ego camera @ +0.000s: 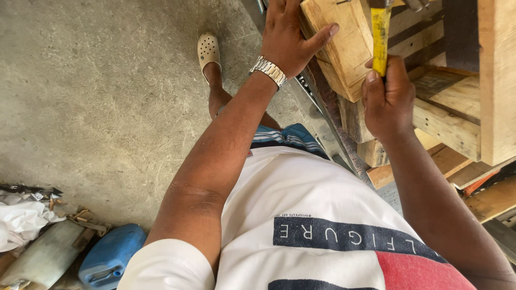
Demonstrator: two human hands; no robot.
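White shirt fabric (301, 215) with a dark band and a red patch fills the near edge of the view, and both bare arms reach away from it toward the far right. Grey concrete floor (107, 96) spreads across the left, with a blue plastic jerrycan (110, 255) and crumpled white sheeting (21, 220) lying at its near left corner. Stacked timber beams (484, 80) crowd the right side, one above another. On top of them, at the far edge, rests a pale wooden block (338, 43). Left hand (287, 37), a metal watch (269, 70) on its wrist, lies spread on the block with the thumb pressed against its side. Right hand (388, 96) is clenched around the yellow handle of a hammer (380, 37), which stands upright just right of the block. A cream perforated clog (208, 51) shows on the floor beyond the left forearm.
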